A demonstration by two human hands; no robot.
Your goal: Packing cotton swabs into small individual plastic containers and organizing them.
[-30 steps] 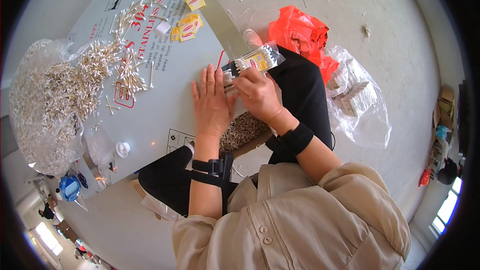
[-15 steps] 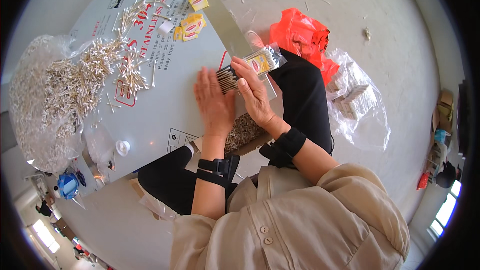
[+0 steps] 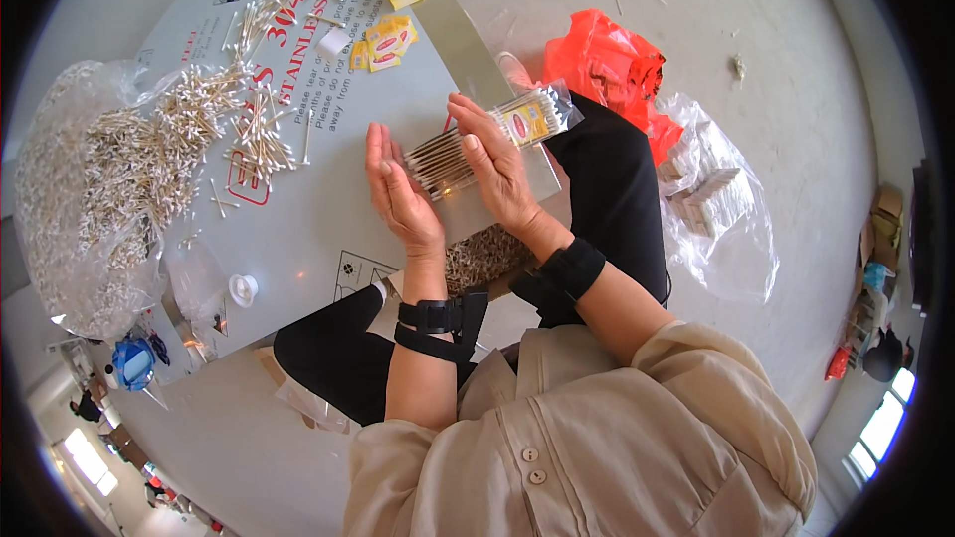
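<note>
A clear flat pack of cotton swabs (image 3: 445,161) with a yellow label card lies slanted over the table's near right corner. Across its middle rests my right hand (image 3: 500,179), its thumb and fingers on the pack, hiding part of it. Its clear end with white tips points toward my right knee. My left hand (image 3: 406,204) stands on edge just left of the swab ends, fingers straight and thumb up, holding nothing. Whether its palm touches the ends, I cannot tell.
Loose swabs spill from a big clear bag (image 3: 75,209) on the steel table (image 3: 328,194). Yellow label cards (image 3: 386,43) lie toward the back. Below the table edge is a box of swabs (image 3: 484,259). A red bag (image 3: 604,55) and a clear bag of white packs (image 3: 711,201) stand right.
My left hand has drawn back from the swab ends and turned on edge, uncovering more of the pack. My right hand stays on the pack.
</note>
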